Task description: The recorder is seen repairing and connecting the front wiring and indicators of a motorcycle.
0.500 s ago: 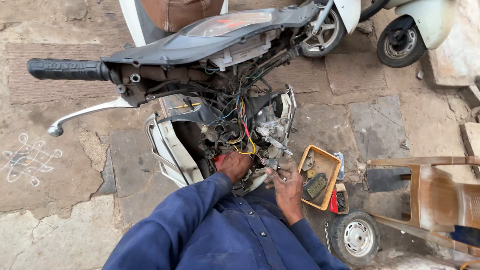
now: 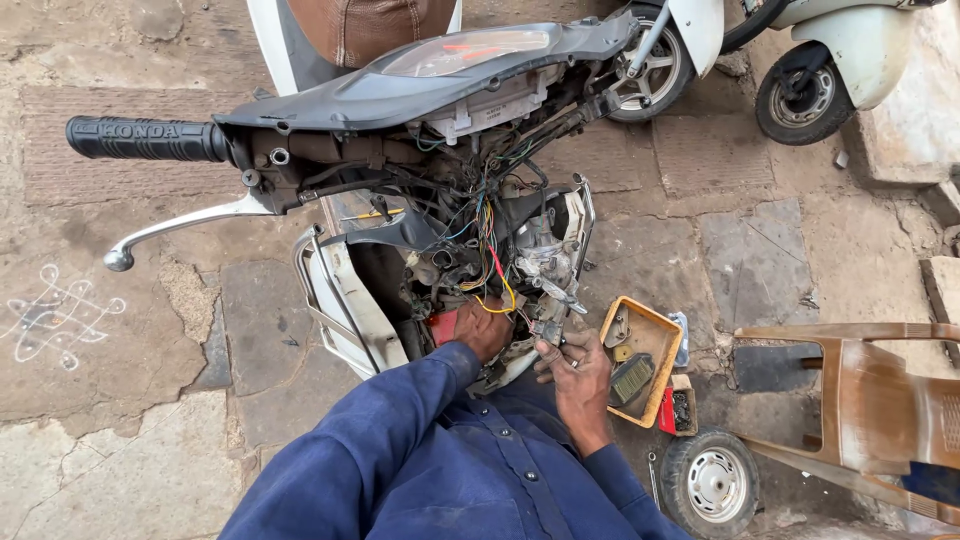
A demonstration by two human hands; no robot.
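Greasy hands [image 2: 530, 345] in tangled coloured wires [image 2: 490, 265], ribbed rubber grip [image 2: 145, 139], curved metal lever [image 2: 180, 228]

A small red box [image 2: 680, 410] of dark parts sits on the paving, touching the yellow tray [image 2: 655, 330] at its right. The instrument panel's clear screen [image 2: 465, 50] tops the handlebar, tinted orange-red.

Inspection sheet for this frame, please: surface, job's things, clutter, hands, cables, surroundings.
Surface: cracked stone paving, with a white chalk drawing.
Job's things: stripped scooter front; small connector part.
Clutter: yellow tray of bits, loose small wheel.
Hands: left hand inside the wiring; right hand pinching the connector part.
Cables: tangled coloured wires, exposed.
Surroundings: brown plastic chair, parked scooter wheels.
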